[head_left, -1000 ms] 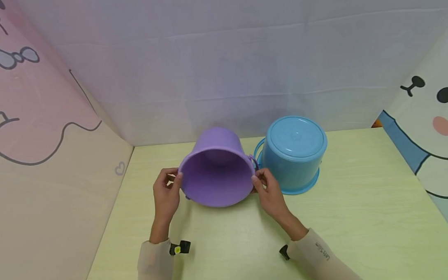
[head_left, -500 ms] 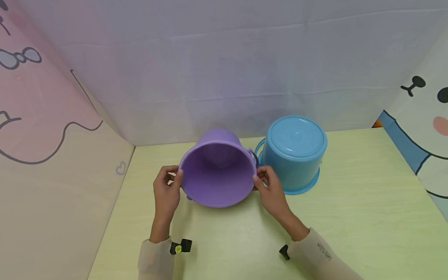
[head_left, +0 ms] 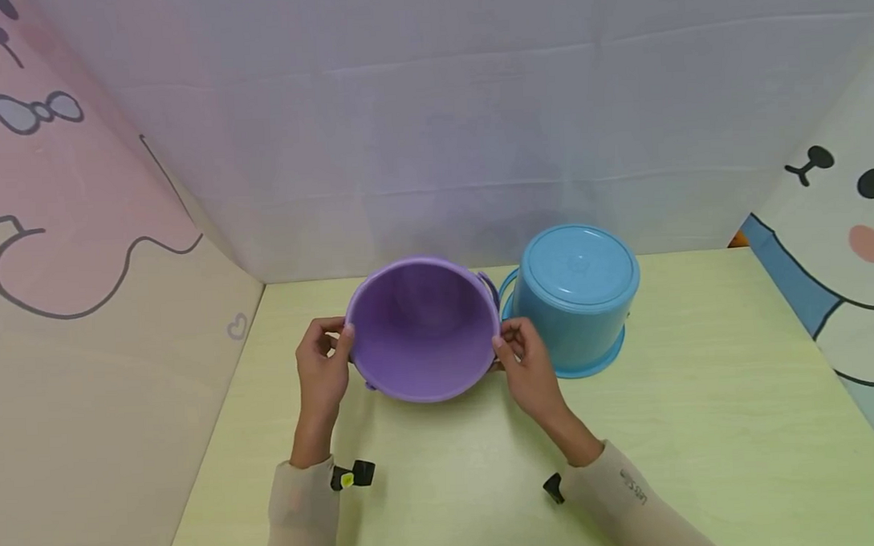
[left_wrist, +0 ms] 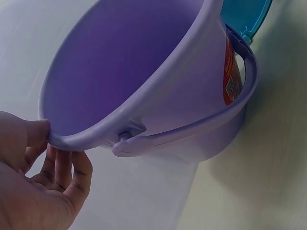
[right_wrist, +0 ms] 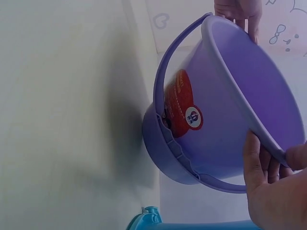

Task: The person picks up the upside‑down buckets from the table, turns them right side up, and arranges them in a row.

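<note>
A purple bucket (head_left: 424, 330) is tilted with its open mouth toward me, its inside showing no contents. My left hand (head_left: 324, 365) pinches the rim at the left, thumb on the inner side and fingers under the outside. At the opposite side my right hand (head_left: 529, 370) pinches the rim the same way. In the left wrist view the bucket's handle (left_wrist: 192, 129) hangs down along the outer wall. A red label (right_wrist: 182, 105) shows on that wall in the right wrist view.
Just right of the purple bucket, a blue bucket (head_left: 578, 300) stands upside down on the pale wooden table (head_left: 716, 392). Behind the table hangs a whitish cloth wall (head_left: 432, 144). Cartoon-printed panels (head_left: 84, 317) rise at both sides.
The purple bucket's far rim has risen toward the back wall, so its mouth faces more upward and its outer base is now hidden. Both hands keep hold of the rim. The blue bucket is unmoved.
</note>
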{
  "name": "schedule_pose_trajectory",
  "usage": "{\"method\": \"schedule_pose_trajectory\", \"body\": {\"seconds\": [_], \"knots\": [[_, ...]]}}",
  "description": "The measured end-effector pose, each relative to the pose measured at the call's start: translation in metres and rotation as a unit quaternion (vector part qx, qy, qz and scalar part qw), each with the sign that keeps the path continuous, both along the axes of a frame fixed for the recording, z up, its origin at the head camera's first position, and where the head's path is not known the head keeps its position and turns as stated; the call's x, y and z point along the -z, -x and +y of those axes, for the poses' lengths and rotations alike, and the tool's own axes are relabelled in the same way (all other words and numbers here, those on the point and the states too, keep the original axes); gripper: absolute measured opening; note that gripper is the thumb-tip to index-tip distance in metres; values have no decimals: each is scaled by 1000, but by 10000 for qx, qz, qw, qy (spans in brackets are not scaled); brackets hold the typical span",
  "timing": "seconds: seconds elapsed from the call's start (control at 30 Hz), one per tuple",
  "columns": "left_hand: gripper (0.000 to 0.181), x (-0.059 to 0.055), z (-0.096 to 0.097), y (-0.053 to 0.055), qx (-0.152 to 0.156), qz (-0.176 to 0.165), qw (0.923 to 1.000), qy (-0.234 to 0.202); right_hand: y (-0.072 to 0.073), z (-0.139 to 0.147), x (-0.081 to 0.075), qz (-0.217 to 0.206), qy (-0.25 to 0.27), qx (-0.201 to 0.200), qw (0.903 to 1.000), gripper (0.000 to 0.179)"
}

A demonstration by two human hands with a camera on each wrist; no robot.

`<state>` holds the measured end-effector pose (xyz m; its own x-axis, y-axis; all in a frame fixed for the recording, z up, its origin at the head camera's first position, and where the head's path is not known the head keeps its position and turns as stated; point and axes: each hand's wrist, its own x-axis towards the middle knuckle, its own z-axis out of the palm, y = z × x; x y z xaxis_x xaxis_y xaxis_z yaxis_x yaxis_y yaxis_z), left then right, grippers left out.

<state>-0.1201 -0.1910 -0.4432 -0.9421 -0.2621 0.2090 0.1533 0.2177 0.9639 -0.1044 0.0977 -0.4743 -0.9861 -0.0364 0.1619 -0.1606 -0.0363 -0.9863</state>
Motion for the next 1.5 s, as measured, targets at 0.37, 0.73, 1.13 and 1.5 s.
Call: {"method": "schedule_pose_trajectory", "body": {"seconds": [0.37, 0.73, 1.13, 1.5], "knots": [[21, -9, 1, 2, -88, -439, 9988, -180, -1, -1, -13, -36, -29, 94, 9999, 24], [19, -11, -1, 4, -9, -637, 9961, -613, 2, 0, -16, 87, 29, 69, 9999, 30], [10, -15, -1, 6, 192, -839, 9890, -1206, 6, 1, -25, -61, -36, 23, 10000, 40], [13, -15, -3, 10, 347, -1073, 9820, -1518, 11, 3, -33, -388, 86, -14, 9992, 40]]}}
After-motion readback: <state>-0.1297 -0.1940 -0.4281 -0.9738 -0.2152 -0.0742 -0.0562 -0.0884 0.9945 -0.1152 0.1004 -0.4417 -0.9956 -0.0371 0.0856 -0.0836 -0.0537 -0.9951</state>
